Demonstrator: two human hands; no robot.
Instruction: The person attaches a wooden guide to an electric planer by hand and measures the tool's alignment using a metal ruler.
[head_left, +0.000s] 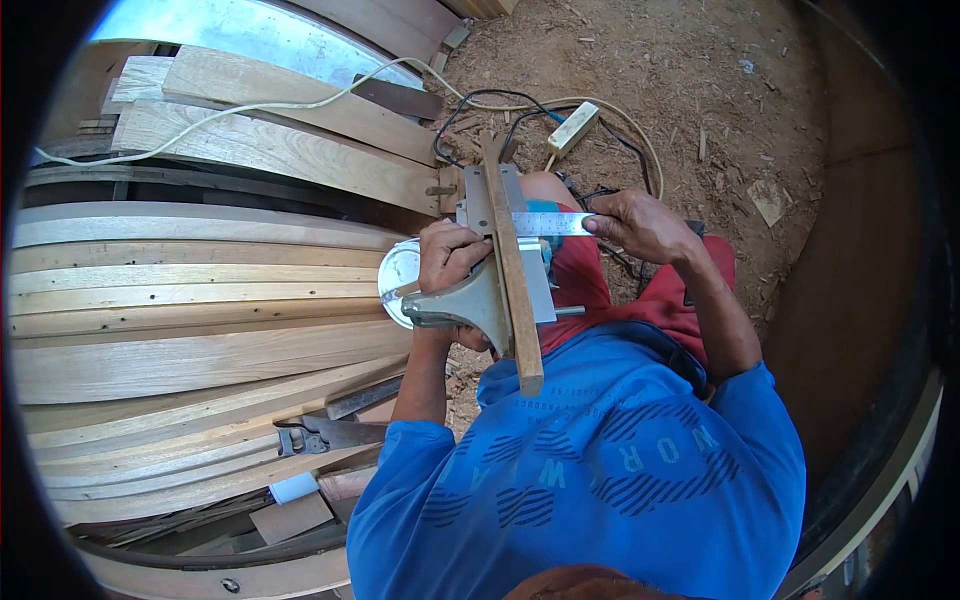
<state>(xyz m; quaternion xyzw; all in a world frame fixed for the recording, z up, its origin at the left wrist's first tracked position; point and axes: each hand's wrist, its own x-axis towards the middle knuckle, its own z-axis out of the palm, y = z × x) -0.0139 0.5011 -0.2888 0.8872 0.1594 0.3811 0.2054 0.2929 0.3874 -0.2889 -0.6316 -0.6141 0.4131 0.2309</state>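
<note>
A power tool with a flat metal base plate (537,285) and a grey curved guard (465,305) is at the person's lap. Across it lies a narrow wooden strip (517,285), running lengthwise from the knees toward the chest. My left hand (452,255) is closed around the tool's left side, its fingers curled near the strip. Between the thumb and fingers of my right hand (640,226) is a metal ruler (550,224), held flat. The ruler's far end meets the strip's right side. Part of the tool is hidden beneath the strip and plate.
Long boards (200,290) are stacked at the left, with a handsaw (330,435) on the lower ones. A white round container (398,270) sits beside the tool. A power strip (573,130) and looping cables (655,165) lie on the sawdust-covered ground (690,80).
</note>
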